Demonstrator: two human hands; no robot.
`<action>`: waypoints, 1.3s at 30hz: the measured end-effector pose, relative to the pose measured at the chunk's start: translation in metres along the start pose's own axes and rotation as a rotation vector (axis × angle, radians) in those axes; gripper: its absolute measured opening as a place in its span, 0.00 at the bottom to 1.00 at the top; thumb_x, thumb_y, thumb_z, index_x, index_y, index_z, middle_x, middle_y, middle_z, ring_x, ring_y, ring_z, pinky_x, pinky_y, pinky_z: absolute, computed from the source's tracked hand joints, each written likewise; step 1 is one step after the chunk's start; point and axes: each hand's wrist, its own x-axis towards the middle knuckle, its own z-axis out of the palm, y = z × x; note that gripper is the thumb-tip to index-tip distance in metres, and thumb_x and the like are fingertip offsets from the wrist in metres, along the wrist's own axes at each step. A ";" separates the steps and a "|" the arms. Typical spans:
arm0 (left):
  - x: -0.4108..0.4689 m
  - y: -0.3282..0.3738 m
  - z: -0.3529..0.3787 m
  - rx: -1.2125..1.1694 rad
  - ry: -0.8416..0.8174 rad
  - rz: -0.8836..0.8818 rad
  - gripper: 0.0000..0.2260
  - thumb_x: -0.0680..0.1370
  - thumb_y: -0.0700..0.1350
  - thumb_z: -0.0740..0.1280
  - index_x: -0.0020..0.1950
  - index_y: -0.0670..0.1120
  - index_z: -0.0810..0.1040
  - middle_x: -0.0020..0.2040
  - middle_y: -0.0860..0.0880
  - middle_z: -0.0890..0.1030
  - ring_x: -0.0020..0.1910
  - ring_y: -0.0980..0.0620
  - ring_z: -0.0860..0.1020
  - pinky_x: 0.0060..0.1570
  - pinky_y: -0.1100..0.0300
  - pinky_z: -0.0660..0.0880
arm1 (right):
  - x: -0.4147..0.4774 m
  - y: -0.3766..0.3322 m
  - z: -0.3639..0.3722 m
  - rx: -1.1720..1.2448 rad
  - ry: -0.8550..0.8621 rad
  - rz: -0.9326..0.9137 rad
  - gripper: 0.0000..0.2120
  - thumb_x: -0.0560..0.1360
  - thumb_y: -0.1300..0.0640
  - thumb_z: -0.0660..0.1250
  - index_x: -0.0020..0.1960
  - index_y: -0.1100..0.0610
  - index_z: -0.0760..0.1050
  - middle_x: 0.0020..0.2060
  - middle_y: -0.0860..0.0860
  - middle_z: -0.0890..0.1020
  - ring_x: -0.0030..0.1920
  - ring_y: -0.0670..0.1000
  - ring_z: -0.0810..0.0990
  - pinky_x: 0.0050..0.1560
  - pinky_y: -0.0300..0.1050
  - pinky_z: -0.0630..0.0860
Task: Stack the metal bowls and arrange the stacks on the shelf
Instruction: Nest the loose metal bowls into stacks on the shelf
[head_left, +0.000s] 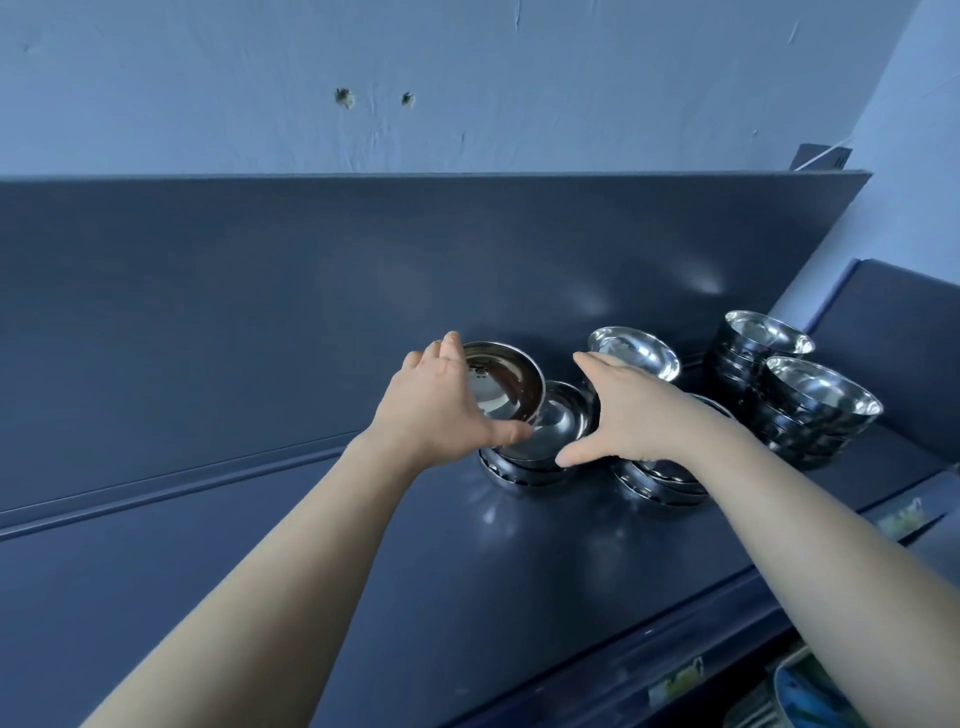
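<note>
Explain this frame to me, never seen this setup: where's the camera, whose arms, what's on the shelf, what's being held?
There is no machine here. A person wears one wide-angle camera on the head, looking forward and down, so the two bare arms reaching in from the bottom are their own.

The dark blue surface is a shelf with a raised back panel, against a pale blue wall.

On it stand shiny metal bowls in several piles. The left hand grips a tilted bowl by its rim, over a low stack. The right hand is spread beside that stack, thumb near its edge; whether it touches is unclear. It hides part of a second low stack. Behind it sits another bowl, and to the right two taller stacks stand close together.
</note>
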 end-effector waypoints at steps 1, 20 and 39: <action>0.005 0.007 0.007 -0.002 -0.015 0.010 0.41 0.59 0.68 0.73 0.61 0.44 0.65 0.56 0.50 0.73 0.58 0.47 0.69 0.54 0.57 0.68 | -0.002 0.004 -0.002 -0.002 0.014 -0.010 0.49 0.62 0.39 0.77 0.74 0.57 0.59 0.73 0.50 0.64 0.72 0.52 0.63 0.67 0.49 0.67; -0.008 0.018 -0.007 0.292 0.085 0.156 0.34 0.71 0.69 0.62 0.66 0.46 0.69 0.66 0.50 0.73 0.65 0.47 0.70 0.62 0.55 0.64 | -0.018 0.028 -0.019 -0.018 0.147 -0.129 0.45 0.67 0.37 0.73 0.75 0.55 0.59 0.75 0.46 0.63 0.75 0.47 0.58 0.72 0.45 0.60; -0.043 -0.021 0.013 0.027 -0.160 0.145 0.49 0.67 0.62 0.73 0.78 0.50 0.47 0.74 0.49 0.63 0.71 0.47 0.63 0.67 0.55 0.63 | -0.065 -0.021 0.055 0.229 0.261 -0.012 0.45 0.72 0.43 0.72 0.79 0.52 0.49 0.76 0.48 0.60 0.75 0.49 0.59 0.69 0.38 0.58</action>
